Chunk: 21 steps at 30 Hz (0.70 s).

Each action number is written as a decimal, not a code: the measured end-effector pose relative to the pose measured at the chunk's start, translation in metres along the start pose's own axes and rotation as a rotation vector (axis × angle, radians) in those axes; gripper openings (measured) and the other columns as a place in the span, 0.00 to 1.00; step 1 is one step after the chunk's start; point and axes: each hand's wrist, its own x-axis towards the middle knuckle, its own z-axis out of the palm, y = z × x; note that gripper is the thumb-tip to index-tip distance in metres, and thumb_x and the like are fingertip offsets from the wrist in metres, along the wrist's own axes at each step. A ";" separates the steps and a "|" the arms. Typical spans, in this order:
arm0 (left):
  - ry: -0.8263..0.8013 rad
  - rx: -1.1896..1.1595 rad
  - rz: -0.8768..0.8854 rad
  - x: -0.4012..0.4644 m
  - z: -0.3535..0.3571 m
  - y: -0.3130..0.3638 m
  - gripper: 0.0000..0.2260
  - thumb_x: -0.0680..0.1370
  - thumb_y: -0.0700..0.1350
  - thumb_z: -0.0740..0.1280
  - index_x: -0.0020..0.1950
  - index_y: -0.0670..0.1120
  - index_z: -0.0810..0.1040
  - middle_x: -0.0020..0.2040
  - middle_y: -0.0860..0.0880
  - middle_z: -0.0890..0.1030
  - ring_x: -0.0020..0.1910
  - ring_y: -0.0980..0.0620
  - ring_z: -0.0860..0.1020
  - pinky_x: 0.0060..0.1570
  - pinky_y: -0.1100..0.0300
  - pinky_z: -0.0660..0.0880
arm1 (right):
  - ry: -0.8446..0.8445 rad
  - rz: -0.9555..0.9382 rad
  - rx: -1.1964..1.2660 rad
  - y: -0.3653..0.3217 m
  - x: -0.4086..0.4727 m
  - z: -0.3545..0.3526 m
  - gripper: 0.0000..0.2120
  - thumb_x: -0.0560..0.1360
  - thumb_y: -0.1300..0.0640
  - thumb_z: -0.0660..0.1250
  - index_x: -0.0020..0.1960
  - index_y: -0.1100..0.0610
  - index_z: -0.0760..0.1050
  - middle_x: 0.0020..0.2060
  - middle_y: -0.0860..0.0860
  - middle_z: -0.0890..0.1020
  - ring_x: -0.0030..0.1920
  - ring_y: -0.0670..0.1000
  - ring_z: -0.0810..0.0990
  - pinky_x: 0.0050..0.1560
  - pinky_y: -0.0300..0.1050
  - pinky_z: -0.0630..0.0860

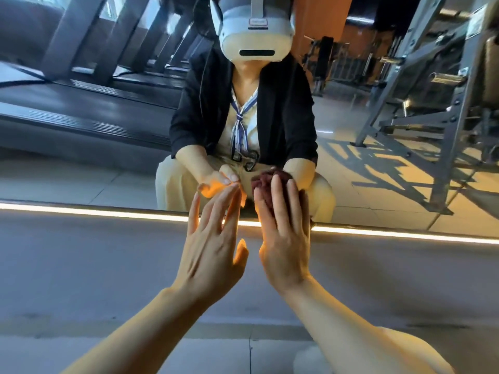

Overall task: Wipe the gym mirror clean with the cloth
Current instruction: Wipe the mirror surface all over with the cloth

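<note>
Gym mirror (pixel 108 117), wall-mounted, its lower edge meeting a lit strip (pixel 94 212) that runs across the base just above the grey tiled floor (pixel 81 265). Person crouched close before the glass, both bare forearms reaching forward. Left hand (pixel 213 238): fingers straight and spread apart, tips at the glass near its bottom edge, holding nothing; whether they actually touch the surface I cannot tell. Right hand (pixel 283 233): fingers straight and lying close together, flat over the cloth (pixel 263 182), pressing it against the lower part of the mirror just above the lit strip. Cloth: dark red, bunched into a wad, mostly covered by the right hand, part of it showing past the fingertips along with its reflection. Seen in the glass: the person's own reflection in a dark jacket, pale trousers and a white headset (pixel 256 31); treadmills (pixel 81 98) on the left side; a metal weight rack (pixel 432 103) on the right. No containers in sight.
</note>
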 end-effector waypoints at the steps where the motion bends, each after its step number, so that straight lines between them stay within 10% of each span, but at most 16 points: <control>1: 0.006 0.005 0.004 0.000 0.001 -0.001 0.41 0.67 0.39 0.76 0.77 0.38 0.62 0.76 0.40 0.65 0.76 0.44 0.61 0.74 0.33 0.57 | -0.058 -0.051 -0.016 -0.004 -0.012 0.003 0.24 0.81 0.66 0.55 0.76 0.57 0.67 0.77 0.57 0.62 0.78 0.61 0.59 0.75 0.64 0.60; 16: 0.203 -0.127 0.004 0.028 -0.009 0.004 0.35 0.70 0.39 0.69 0.77 0.37 0.64 0.78 0.43 0.63 0.78 0.45 0.60 0.75 0.37 0.57 | 0.035 -0.004 -0.139 0.005 0.048 -0.024 0.24 0.84 0.66 0.44 0.76 0.59 0.66 0.78 0.60 0.59 0.78 0.63 0.59 0.72 0.67 0.65; 21: 0.230 -0.105 0.024 0.032 -0.005 0.007 0.36 0.69 0.39 0.69 0.77 0.37 0.65 0.78 0.43 0.64 0.78 0.46 0.60 0.74 0.36 0.57 | -0.028 0.004 -0.190 0.000 0.025 -0.021 0.24 0.78 0.65 0.56 0.74 0.58 0.68 0.77 0.60 0.60 0.77 0.63 0.58 0.75 0.64 0.59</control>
